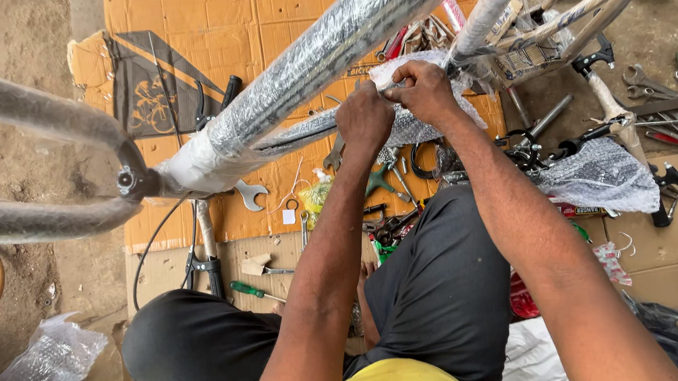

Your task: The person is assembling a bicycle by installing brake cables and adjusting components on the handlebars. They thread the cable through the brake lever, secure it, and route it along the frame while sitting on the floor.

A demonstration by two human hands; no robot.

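A bicycle frame (pixel 321 52) wrapped in clear bubble wrap slants across the view above my knees. My left hand (pixel 364 119) and my right hand (pixel 426 90) are close together at a lower frame tube, both pinching a loose sheet of bubble wrap (pixel 418 125) that hangs off the tube. My fingers are closed on the wrap. My legs in black trousers (pixel 433 287) sit below, over the cardboard.
Flattened cardboard (pixel 209 32) covers the ground. Spanners (pixel 250 195), a green-handled screwdriver (pixel 252 290), pliers and other tools lie scattered on it. More wrenches (pixel 658 85) lie at the right. A crumpled plastic bag (pixel 52 355) sits on the dirt at lower left.
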